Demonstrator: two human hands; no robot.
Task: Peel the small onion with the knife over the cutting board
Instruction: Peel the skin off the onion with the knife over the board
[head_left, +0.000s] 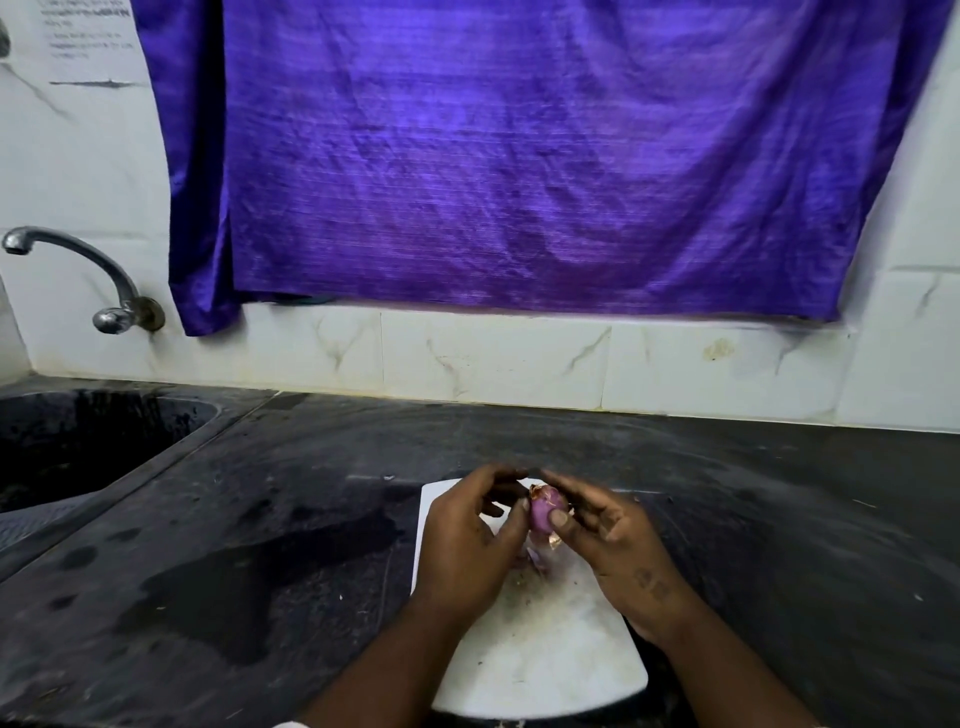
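The board (545, 670) lies nearest, with peel scraps (535, 564) on it. Just above it both hands pinch the onion (546, 510): the left hand (467, 535) with thumb and curled fingers at its left side, the right hand (615, 538) with its thumb on the front. No knife shows. The onion looks light and firm, probably slick where bared, so hold it by its ends. Beyond lie the counter (260, 519) and sink (78, 441).

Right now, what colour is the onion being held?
The onion is pinkish purple, per the head view.
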